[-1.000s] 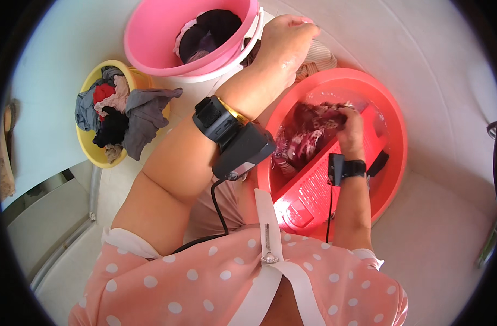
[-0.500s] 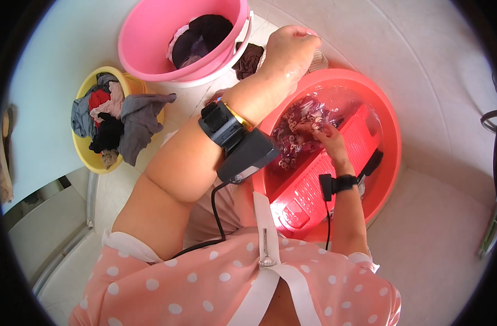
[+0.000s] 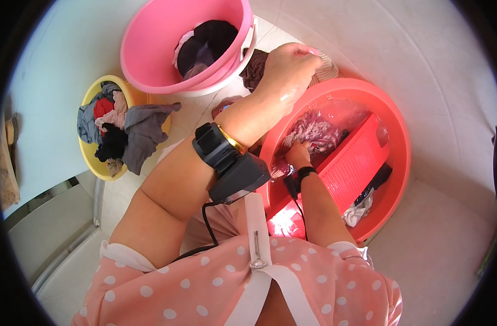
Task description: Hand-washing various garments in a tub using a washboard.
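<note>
A red basin (image 3: 403, 136) of water stands in front of me, with a red ribbed washboard (image 3: 349, 168) slanting across it. My right hand (image 3: 299, 156) is down in the basin, left of the washboard, fingers closed on a wet maroon-and-white patterned garment (image 3: 322, 133). My left hand (image 3: 293, 64) is raised over the basin's far left rim, its fingers curled in. Whether it holds anything is hidden by the hand itself. Right of the washboard lie a white cloth (image 3: 360, 209) and a dark cloth (image 3: 380, 178).
Beyond my left arm stands a pink bucket (image 3: 145, 54) with dark clothes in it. Farther left, a yellow bucket (image 3: 88, 155) overflows with mixed clothes. A brown cloth (image 3: 254, 70) and a striped cloth (image 3: 325, 68) lie behind my left hand. A cable (image 3: 206, 223) hangs from my left wrist device.
My right hand has moved left and nearer, off the washboard's edge, and gathers the patterned garment. My left hand stays curled at nearly the same place. The view has shifted slightly.
</note>
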`<state>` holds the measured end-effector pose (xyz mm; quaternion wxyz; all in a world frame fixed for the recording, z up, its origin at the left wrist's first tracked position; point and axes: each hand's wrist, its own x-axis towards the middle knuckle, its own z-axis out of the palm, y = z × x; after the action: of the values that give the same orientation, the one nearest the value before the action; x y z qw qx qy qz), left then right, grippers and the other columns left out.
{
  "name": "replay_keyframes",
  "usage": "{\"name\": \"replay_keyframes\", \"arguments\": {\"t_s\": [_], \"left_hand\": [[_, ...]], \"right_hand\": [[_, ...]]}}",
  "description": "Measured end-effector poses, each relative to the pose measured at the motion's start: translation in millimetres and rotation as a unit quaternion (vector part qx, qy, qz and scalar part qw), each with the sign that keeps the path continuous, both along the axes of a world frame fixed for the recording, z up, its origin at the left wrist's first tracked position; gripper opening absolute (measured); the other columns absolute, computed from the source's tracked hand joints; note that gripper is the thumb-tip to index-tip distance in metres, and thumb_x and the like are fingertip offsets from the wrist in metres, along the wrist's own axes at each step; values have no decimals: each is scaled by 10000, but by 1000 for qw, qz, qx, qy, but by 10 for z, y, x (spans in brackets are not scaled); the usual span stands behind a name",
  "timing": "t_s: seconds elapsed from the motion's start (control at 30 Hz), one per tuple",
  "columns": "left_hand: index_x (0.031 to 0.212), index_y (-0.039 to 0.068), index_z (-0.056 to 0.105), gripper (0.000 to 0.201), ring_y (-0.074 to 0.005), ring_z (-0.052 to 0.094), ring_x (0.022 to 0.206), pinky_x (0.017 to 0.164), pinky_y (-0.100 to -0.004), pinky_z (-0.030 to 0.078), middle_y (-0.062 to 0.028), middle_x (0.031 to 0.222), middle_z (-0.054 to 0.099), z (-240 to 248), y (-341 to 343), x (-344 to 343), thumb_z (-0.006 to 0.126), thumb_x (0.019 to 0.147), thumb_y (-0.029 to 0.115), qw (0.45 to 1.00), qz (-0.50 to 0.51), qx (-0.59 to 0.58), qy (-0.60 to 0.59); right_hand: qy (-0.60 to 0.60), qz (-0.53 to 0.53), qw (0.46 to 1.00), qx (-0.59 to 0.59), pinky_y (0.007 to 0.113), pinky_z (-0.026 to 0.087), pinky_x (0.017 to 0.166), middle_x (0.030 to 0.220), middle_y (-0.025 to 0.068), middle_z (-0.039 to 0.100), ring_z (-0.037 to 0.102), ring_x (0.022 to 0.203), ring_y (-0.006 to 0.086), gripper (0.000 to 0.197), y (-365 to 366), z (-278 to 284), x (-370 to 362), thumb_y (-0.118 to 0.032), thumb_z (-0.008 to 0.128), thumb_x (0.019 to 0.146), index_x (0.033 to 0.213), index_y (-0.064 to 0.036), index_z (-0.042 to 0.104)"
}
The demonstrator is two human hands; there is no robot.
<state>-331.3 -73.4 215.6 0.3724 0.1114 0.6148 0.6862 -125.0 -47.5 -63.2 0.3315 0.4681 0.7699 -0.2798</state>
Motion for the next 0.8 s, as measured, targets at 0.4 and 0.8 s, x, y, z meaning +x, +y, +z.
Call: {"name": "replay_keyframes", "arguments": {"t_s": [0.4,0.8], "left_hand": [[1155,-30,652,376,-241,664,888,712,-386,519,-143,1066,689,-666,224,835,691,857,196,973,-128,-180,-66],[1214,75,629,437,-268,686,1012,862,-466,556,-121,1143,704,-1166,495,2132,508,1003,438,836,-376,-78,-393]], "right_hand": [[561,-436,671,-209,288,543,767,1003,91,728,678,872,170,400,645,1263,821,135,466,765,1084,11,672],[723,-452,471,-225,372,523,975,1145,155,694,677,1039,271,506,399,2665,2041,128,420,711,1171,53,618]]}}
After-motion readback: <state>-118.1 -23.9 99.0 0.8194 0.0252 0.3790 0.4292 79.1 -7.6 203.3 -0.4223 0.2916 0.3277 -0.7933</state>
